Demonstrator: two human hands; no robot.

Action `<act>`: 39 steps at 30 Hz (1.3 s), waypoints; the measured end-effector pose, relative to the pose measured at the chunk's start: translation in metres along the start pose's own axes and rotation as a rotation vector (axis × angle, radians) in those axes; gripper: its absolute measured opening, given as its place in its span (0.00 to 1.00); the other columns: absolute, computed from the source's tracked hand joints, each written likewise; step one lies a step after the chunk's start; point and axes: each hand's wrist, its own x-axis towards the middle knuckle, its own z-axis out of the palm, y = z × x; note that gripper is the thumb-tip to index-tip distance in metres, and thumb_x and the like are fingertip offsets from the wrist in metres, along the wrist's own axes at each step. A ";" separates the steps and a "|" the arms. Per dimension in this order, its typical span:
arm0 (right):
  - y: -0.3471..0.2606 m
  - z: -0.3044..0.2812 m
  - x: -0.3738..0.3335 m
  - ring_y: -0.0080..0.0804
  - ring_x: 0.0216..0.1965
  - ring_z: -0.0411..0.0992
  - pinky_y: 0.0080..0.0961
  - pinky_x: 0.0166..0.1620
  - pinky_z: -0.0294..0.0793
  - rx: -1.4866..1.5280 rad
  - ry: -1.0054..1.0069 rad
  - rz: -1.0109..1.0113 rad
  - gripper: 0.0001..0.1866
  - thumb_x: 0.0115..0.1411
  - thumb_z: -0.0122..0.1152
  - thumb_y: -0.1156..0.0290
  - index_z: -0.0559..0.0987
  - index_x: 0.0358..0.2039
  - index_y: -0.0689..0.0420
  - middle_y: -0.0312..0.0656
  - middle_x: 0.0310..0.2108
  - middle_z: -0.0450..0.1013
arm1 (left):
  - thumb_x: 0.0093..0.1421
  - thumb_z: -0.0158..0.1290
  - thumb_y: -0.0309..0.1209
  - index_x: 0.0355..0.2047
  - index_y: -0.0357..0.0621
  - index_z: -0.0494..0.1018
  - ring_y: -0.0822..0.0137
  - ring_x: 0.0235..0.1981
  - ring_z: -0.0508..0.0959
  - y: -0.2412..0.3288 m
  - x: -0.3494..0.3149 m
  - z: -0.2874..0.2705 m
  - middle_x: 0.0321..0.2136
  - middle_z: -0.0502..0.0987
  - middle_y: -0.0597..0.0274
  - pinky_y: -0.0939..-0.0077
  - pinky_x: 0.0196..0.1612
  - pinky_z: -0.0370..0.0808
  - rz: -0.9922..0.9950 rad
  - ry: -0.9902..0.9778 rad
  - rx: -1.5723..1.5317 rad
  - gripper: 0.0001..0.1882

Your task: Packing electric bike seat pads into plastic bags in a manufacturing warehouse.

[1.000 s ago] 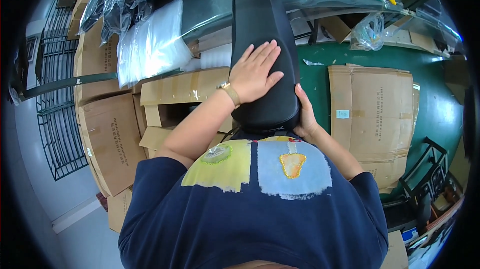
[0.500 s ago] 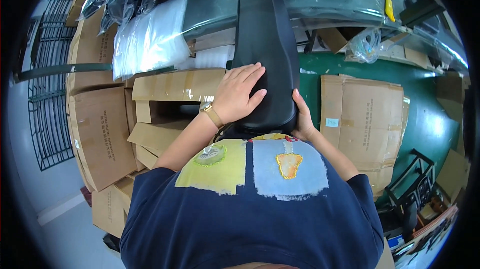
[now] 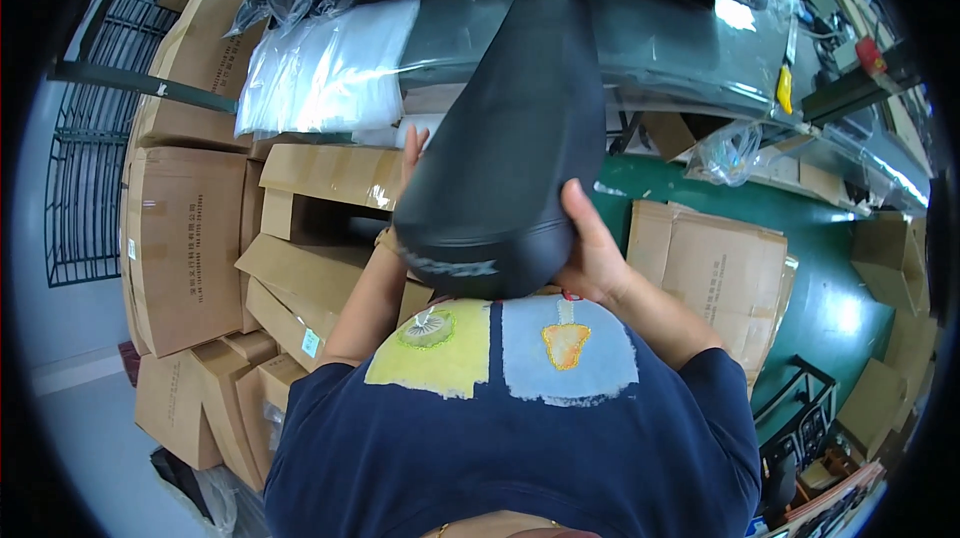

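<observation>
A dark, glossy worktable (image 3: 670, 58) crosses the far side, with green floor (image 3: 845, 288) to the right; a black wire rack (image 3: 85, 168) stands at the pale wall (image 3: 80, 323) on the left. Counted: one pile of clear plastic sleeves (image 3: 320, 73) and one yellow-handled tool (image 3: 785, 88) on the table, one flattened cardboard stack (image 3: 700, 268) at right (the upright cartons (image 3: 190, 248) overlap too much to number). One long black seat (image 3: 510, 158) is between two hands, wide end close to the navy shirt (image 3: 520, 438), narrow end over the table. The right hand (image 3: 600, 263) cups its side, thumb raised, fingers hidden beneath; the left hand (image 3: 412, 153) is mostly hidden behind the seat, fingertips showing, its grip impossible to tell
</observation>
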 end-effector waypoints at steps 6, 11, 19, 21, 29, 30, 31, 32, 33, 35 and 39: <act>-0.019 0.075 0.018 0.33 0.41 0.74 0.28 0.37 0.79 -0.150 -0.392 0.051 0.34 0.61 0.44 0.41 0.65 0.53 0.59 0.45 0.42 0.72 | 0.57 0.54 0.32 0.63 0.49 0.50 0.59 0.55 0.68 0.014 0.012 -0.003 0.56 0.63 0.55 0.67 0.56 0.66 -0.030 -0.092 -0.339 0.36; -0.027 0.128 0.048 0.32 0.41 0.74 0.26 0.36 0.79 -0.241 -0.399 0.049 0.37 0.59 0.43 0.38 0.67 0.51 0.61 0.45 0.41 0.73 | 0.60 0.50 0.35 0.63 0.48 0.52 0.62 0.57 0.66 0.032 0.041 -0.020 0.57 0.63 0.58 0.68 0.58 0.65 0.048 -0.178 -0.627 0.32; -0.008 0.192 0.131 0.43 0.47 0.71 0.34 0.41 0.79 -0.581 -0.410 -0.010 0.27 0.64 0.45 0.55 0.63 0.55 0.64 0.52 0.52 0.65 | 0.56 0.56 0.34 0.52 0.44 0.66 0.66 0.47 0.74 0.004 0.058 -0.054 0.47 0.72 0.60 0.63 0.49 0.73 -0.111 0.114 -1.007 0.24; -0.008 0.207 0.147 0.43 0.49 0.70 0.33 0.43 0.78 -0.878 -0.485 -0.096 0.26 0.62 0.51 0.64 0.62 0.56 0.66 0.52 0.55 0.62 | 0.57 0.54 0.34 0.51 0.42 0.67 0.64 0.46 0.74 -0.008 0.052 -0.076 0.45 0.73 0.59 0.61 0.49 0.73 -0.154 0.106 -1.097 0.22; -0.064 0.164 0.211 0.38 0.52 0.67 0.30 0.54 0.64 -2.133 -0.140 -0.822 0.23 0.49 0.65 0.70 0.74 0.47 0.58 0.48 0.49 0.70 | 0.54 0.41 0.35 0.47 0.27 0.67 0.50 0.37 0.79 -0.048 0.009 -0.155 0.39 0.77 0.44 0.53 0.45 0.76 -0.432 0.073 -1.262 0.25; -0.067 0.151 0.219 0.39 0.53 0.67 0.30 0.54 0.64 -2.157 -0.120 -0.725 0.24 0.49 0.65 0.68 0.73 0.49 0.58 0.48 0.50 0.70 | 0.54 0.41 0.35 0.47 0.27 0.67 0.50 0.37 0.79 -0.052 0.003 -0.157 0.39 0.77 0.44 0.53 0.45 0.76 -0.438 0.093 -1.281 0.25; -0.070 0.137 0.230 0.37 0.51 0.68 0.30 0.54 0.64 -2.113 -0.095 -0.582 0.25 0.50 0.65 0.67 0.72 0.50 0.58 0.48 0.50 0.70 | 0.54 0.41 0.36 0.46 0.27 0.68 0.50 0.38 0.79 -0.055 0.000 -0.159 0.39 0.77 0.44 0.52 0.45 0.76 -0.459 0.065 -1.272 0.25; -0.069 0.123 0.242 0.36 0.50 0.69 0.29 0.53 0.65 -2.063 -0.067 -0.445 0.26 0.51 0.65 0.66 0.71 0.51 0.58 0.47 0.51 0.70 | 0.53 0.41 0.36 0.44 0.27 0.69 0.50 0.38 0.79 -0.058 -0.002 -0.162 0.39 0.77 0.44 0.52 0.45 0.76 -0.479 0.036 -1.259 0.25; -0.067 0.111 0.253 0.31 0.46 0.70 0.27 0.51 0.67 -1.848 -0.098 -0.255 0.28 0.52 0.65 0.64 0.70 0.53 0.59 0.45 0.48 0.71 | 0.54 0.43 0.36 0.42 0.29 0.70 0.50 0.38 0.79 -0.065 -0.004 -0.161 0.38 0.77 0.44 0.52 0.43 0.77 -0.489 -0.004 -1.296 0.22; -0.068 0.088 0.272 0.25 0.39 0.70 0.25 0.43 0.70 -1.962 -0.071 -0.118 0.25 0.52 0.66 0.62 0.73 0.48 0.60 0.41 0.37 0.74 | 0.54 0.43 0.36 0.42 0.30 0.71 0.51 0.36 0.80 -0.063 -0.003 -0.157 0.38 0.77 0.44 0.53 0.41 0.78 -0.545 0.003 -1.265 0.21; -0.081 0.062 0.281 0.22 0.32 0.69 0.24 0.38 0.70 -1.979 0.054 0.148 0.19 0.53 0.65 0.59 0.77 0.36 0.63 0.36 0.28 0.74 | 0.56 0.45 0.37 0.41 0.34 0.72 0.55 0.33 0.81 -0.038 0.013 -0.157 0.35 0.78 0.47 0.56 0.36 0.80 -0.684 -0.037 -1.180 0.19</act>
